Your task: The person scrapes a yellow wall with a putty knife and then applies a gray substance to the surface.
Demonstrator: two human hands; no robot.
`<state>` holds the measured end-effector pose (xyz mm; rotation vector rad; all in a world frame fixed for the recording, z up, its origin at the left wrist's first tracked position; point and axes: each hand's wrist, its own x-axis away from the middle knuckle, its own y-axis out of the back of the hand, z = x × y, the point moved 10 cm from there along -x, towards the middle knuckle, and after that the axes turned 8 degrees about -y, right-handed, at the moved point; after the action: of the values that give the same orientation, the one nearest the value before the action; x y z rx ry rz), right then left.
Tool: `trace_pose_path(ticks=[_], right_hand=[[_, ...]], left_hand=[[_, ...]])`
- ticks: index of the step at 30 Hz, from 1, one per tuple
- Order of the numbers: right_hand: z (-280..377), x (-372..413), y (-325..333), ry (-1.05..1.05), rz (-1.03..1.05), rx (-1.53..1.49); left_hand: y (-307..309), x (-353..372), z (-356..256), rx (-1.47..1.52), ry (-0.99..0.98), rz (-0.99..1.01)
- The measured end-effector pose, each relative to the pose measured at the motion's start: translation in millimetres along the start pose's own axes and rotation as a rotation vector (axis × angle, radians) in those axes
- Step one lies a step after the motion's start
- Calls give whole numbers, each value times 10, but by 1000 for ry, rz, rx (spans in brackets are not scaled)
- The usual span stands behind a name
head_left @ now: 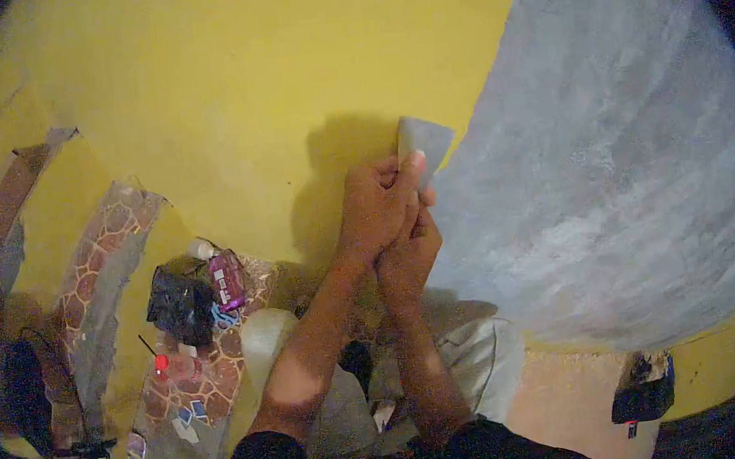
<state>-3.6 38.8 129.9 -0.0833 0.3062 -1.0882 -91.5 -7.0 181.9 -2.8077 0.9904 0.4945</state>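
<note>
Cable point(88, 449) far L, dark, tangled, near patterned strip point(94, 287), which slants up twd yellow wall point(194, 87). Next, low: bottle point(163, 364) w/ red cap; bag point(178, 303), black, above it; cards point(192, 414), blue & white, below. Purple pack point(227, 281) just R of bag.

Mid: L hand point(374, 204) raised in front of wall, thumb & fingers clamped on grey sheet point(431, 142). Sheet's a bit R of ctr, tilted, by border btwn yellow & grey patch point(622, 116); can't tell if it touches wall. R hand point(410, 256) just under L hand, touching it, fingers curled; can't tell if it grips too.

Far R: patch's cloudy, w/ paler streaks. Black box point(643, 398) low R, below patch.
</note>
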Motion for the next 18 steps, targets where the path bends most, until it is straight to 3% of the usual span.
trace_pose_path(ticks=[2,4,5,7,10,16,18], right_hand=[[42,-74,18,-32,27,-82],[-102,-24,189,-9,21,94],[-242,51,305,-3,27,106],[-435,196,479,47,-3,449],[-497,312,522,13,-12,394],[-569,256,525,-46,38,421],[-642,241,486,-41,-2,408]], left_hand=[[-9,-45,-21,-2,-83,-46],[-81,89,259,-444,-394,-90],[-108,179,520,-433,-392,-100],[-317,290,1200,273,44,57],[-224,472,868,168,132,24],[-347,405,1258,416,164,18],[-279,374,1185,338,126,51]])
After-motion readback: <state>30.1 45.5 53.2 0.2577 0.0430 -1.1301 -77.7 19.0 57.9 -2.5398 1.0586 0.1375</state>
